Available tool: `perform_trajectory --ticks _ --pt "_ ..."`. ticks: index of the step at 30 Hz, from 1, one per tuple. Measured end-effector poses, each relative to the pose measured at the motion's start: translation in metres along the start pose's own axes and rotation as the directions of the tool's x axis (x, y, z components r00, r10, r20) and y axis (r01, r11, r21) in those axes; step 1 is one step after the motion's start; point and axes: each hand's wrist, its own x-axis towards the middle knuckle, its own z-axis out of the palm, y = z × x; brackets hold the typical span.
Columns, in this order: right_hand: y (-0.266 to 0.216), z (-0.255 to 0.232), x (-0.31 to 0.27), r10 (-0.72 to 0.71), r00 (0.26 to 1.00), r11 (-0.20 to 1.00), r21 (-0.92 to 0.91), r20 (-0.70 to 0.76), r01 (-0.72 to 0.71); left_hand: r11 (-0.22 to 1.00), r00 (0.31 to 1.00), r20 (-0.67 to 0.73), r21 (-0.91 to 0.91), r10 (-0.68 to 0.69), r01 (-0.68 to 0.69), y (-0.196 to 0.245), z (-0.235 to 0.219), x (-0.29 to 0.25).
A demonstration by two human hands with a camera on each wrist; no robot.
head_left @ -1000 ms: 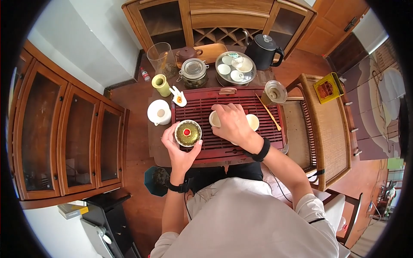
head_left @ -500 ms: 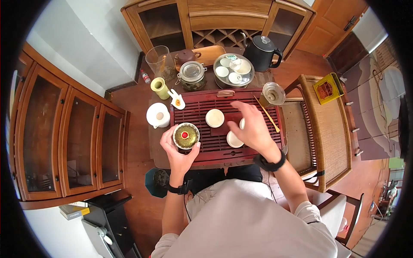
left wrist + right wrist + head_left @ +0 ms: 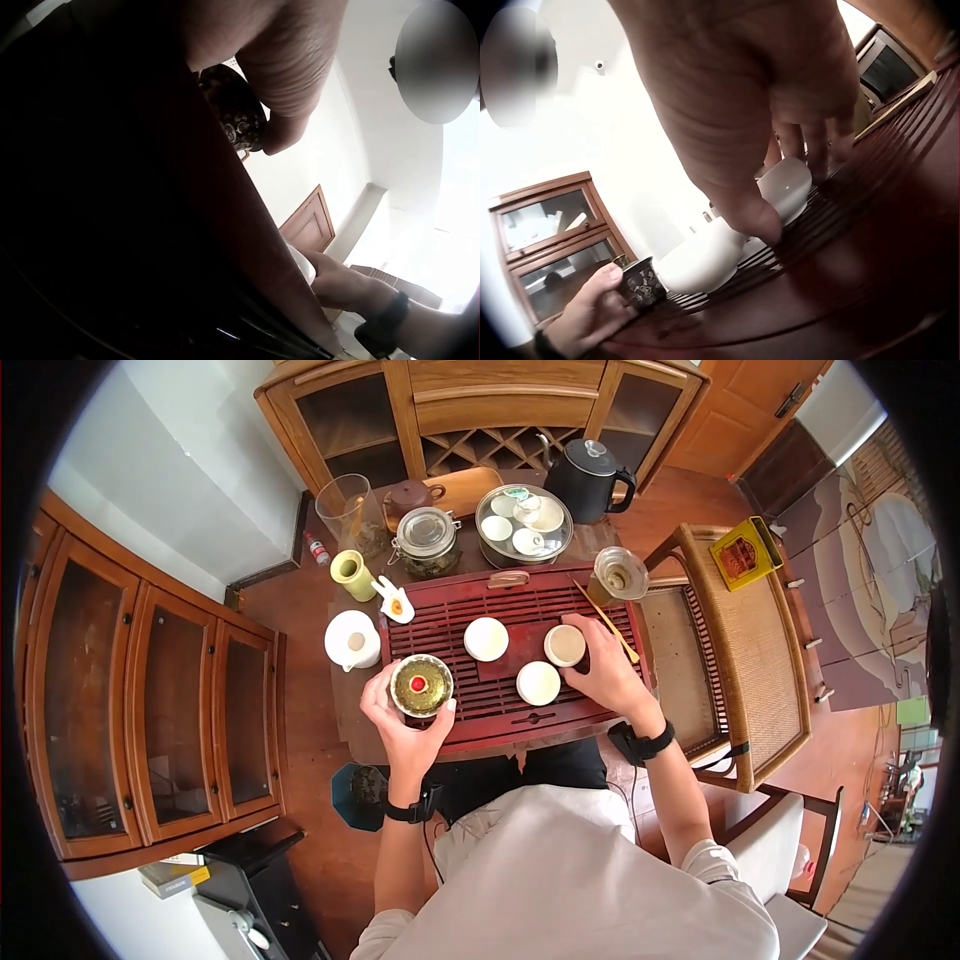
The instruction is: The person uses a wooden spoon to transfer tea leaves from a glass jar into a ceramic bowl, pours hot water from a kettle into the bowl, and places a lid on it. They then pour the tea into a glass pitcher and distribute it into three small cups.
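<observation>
My left hand [image 3: 403, 722] holds a lidded tea bowl [image 3: 421, 686] at the tray's left front, thumb on one side and fingers on the other. The bowl has a gold-green lid with a red knob; its dark patterned side [image 3: 643, 285] shows in the right wrist view. My right hand [image 3: 610, 672] has thumb and fingers round a small white teacup [image 3: 564, 645] on the right of the slatted red tea tray [image 3: 450, 735]. Two more white teacups stand on the tray, a rear cup [image 3: 486, 639] and a front cup [image 3: 538, 683].
Left of the tray stand a white pitcher [image 3: 352, 640], a green vase [image 3: 351, 574] and a white hand-shaped ornament [image 3: 393, 601]. Behind are a clip-top jar [image 3: 427, 538], a round tin of cups [image 3: 524, 553] and a black kettle [image 3: 590, 485]. A wooden stick [image 3: 607, 622] lies at right, near a glass strainer cup [image 3: 620, 575].
My right hand has left the rear cup, moved right and come round the right-hand cup. The left hand keeps hold of the lidded bowl. The head view has shifted slightly.
</observation>
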Motion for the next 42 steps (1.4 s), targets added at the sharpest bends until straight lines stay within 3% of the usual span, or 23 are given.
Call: perform_trajectory --ticks 5,10,14,19,22,25,27,30,34,36,42 --pt "-0.004 0.001 0.008 -0.064 0.996 0.994 -0.088 -0.069 0.058 0.999 1.000 0.007 -0.034 -0.001 0.001 0.000 0.000 0.001" --pt "-0.005 0.000 0.014 0.088 0.996 0.993 -0.078 -0.028 -0.090 1.000 1.000 0.014 -0.009 0.001 -0.001 0.001 -0.002 0.000" --pt "-0.008 0.004 0.014 0.119 0.992 0.991 -0.057 -0.034 -0.121 0.999 1.000 0.017 -0.044 -0.006 0.006 -0.001 -0.002 -0.001" --pt "-0.010 0.009 -0.001 0.019 0.979 0.995 -0.095 -0.204 -0.039 0.999 0.999 0.030 -0.036 0.021 -0.020 -0.002 -0.003 0.001" --pt "-0.016 0.009 -0.020 0.025 0.977 0.999 -0.037 -0.213 -0.034 1.000 0.999 0.032 -0.026 0.013 -0.012 -0.001 -0.004 0.001" --pt "-0.035 0.008 -0.036 0.008 0.992 1.000 -0.013 -0.130 -0.010 0.999 1.000 0.026 -0.038 0.003 -0.002 -0.004 -0.002 0.000" --pt "-0.040 0.012 -0.042 -0.046 0.995 0.996 -0.080 -0.083 0.039 1.000 0.999 0.036 -0.029 -0.002 0.003 -0.002 -0.001 0.000" --pt "-0.037 0.021 -0.041 -0.038 0.997 0.998 -0.059 -0.074 0.033 0.999 0.999 0.045 0.044 0.026 -0.028 -0.001 -0.002 0.000" --pt "-0.024 0.027 -0.032 -0.153 0.982 0.988 -0.033 -0.113 0.150 0.988 0.995 0.017 0.118 0.095 -0.096 0.003 -0.001 0.002" --pt "-0.018 0.030 -0.030 -0.180 0.977 0.983 -0.003 -0.111 0.181 0.926 0.970 0.023 0.292 0.242 -0.238 0.004 -0.004 0.003" --pt "-0.013 0.018 -0.033 -0.227 0.971 0.972 0.048 -0.078 0.231 0.789 0.894 -0.148 0.544 0.423 -0.284 0.022 -0.006 -0.031"
